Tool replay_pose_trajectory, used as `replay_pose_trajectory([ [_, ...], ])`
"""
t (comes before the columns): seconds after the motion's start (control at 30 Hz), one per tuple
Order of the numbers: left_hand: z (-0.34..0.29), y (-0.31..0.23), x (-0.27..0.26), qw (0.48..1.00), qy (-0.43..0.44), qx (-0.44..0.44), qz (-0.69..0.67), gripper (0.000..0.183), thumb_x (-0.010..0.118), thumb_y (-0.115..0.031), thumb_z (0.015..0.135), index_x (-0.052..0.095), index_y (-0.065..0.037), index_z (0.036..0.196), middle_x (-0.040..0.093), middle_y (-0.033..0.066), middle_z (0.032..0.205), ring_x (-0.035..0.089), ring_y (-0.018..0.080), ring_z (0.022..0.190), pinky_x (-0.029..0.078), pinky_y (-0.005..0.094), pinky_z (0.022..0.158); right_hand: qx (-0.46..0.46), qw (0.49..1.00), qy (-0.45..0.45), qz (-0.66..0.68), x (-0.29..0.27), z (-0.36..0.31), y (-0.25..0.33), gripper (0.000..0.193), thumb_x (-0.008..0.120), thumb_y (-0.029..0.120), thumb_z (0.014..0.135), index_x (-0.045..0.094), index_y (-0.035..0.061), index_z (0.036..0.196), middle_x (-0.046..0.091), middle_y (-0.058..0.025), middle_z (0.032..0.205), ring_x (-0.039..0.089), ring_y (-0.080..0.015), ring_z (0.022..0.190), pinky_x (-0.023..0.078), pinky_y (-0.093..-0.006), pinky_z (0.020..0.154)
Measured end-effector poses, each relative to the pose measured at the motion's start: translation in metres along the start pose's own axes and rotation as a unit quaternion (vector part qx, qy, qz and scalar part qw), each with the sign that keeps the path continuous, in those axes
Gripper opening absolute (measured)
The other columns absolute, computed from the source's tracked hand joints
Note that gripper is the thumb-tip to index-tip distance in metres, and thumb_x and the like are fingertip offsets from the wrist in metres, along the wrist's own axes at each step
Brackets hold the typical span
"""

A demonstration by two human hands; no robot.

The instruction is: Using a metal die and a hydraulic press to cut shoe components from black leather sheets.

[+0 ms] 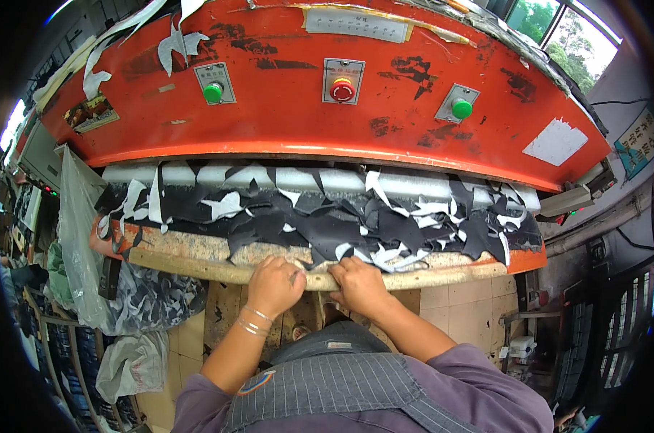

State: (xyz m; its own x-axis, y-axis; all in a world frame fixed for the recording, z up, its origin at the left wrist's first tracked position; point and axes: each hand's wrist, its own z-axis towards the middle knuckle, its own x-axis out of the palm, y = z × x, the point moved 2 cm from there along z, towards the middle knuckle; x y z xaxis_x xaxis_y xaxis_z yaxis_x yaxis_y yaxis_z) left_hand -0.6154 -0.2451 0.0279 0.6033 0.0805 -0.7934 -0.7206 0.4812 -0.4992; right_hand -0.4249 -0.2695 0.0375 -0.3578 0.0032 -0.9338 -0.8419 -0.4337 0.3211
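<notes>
My left hand [276, 286] is closed at the worn, pale wooden front edge [197, 269] of a machine bed, fingers curled over its top. A short way to the right, my right hand [358, 286] grips the same edge, with its fingers bent over it. Just beyond the hands lie many black and white scraps [330, 234] of thin sheet material, in irregular cut shapes. A few of them reach the edge near my right fingertips. The undersides of both hands are hidden.
A red machine front [283, 123] rises over the bed, bearing a red button [342, 90] between two green buttons, the left green one [213, 92] and the right green one [462, 108]. At left, a clear plastic bag [154, 296] holds scraps, above a whitish sack [132, 366].
</notes>
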Motion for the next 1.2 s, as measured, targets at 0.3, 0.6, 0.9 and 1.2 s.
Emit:
replay_pose_trajectory([
  [0.3, 0.097, 0.041, 0.015, 0.940, 0.171, -0.122, -0.270, 0.022, 0.071, -0.022, 0.083, 0.071, -0.005, 0.097, 0.066, 0.0057, 0.080, 0.059, 0.0087, 0.071, 0.047, 0.0239, 0.064, 0.055, 0.998, -0.014, 0.012, -0.053, 0.129, -0.110, 0.065, 0.073, 0.048, 0.074, 0.054, 0.0154, 0.127, 0.048, -0.0209, 0.133, 0.047, -0.0378, 0.120, 0.048, -0.0473, 0.092],
  [0.6, 0.237, 0.077, 0.105, 0.823, 0.169, -0.161, -0.518, 0.108, 0.075, -0.002, 0.074, -0.002, 0.000, 0.150, 0.052, 0.0166, 0.125, 0.063, 0.0146, 0.083, 0.053, 0.0278, 0.071, 0.063, 0.974, 0.039, 0.215, -0.035, 0.211, -0.212, 0.053, 0.080, 0.029, 0.066, 0.062, 0.0138, 0.114, 0.047, -0.0142, 0.107, 0.048, -0.0310, 0.106, 0.042, -0.0376, 0.092],
  [0.9, 0.207, 0.042, 0.111, 0.915, 0.203, -0.099, -0.334, 0.029, 0.064, -0.023, 0.090, 0.062, 0.002, 0.075, 0.055, 0.0144, 0.058, 0.063, 0.0166, 0.062, 0.046, 0.0331, 0.057, 0.122, 0.940, -0.021, 0.318, -0.054, 0.138, -0.171, 0.042, 0.074, 0.024, 0.076, 0.063, 0.0037, 0.111, 0.048, -0.0122, 0.101, 0.047, -0.0261, 0.099, 0.038, -0.0338, 0.090],
  [1.2, 0.195, 0.071, 0.073, 0.920, -0.028, -0.158, -0.357, 0.096, 0.078, -0.004, 0.067, 0.019, -0.003, 0.142, 0.045, 0.0177, 0.126, 0.059, 0.0222, 0.091, 0.053, 0.0298, 0.079, 0.147, 0.944, 0.077, 0.287, -0.042, 0.147, -0.128, 0.044, 0.069, 0.040, 0.083, 0.064, 0.0097, 0.114, 0.048, -0.0157, 0.102, 0.048, -0.0292, 0.100, 0.041, -0.0359, 0.090],
])
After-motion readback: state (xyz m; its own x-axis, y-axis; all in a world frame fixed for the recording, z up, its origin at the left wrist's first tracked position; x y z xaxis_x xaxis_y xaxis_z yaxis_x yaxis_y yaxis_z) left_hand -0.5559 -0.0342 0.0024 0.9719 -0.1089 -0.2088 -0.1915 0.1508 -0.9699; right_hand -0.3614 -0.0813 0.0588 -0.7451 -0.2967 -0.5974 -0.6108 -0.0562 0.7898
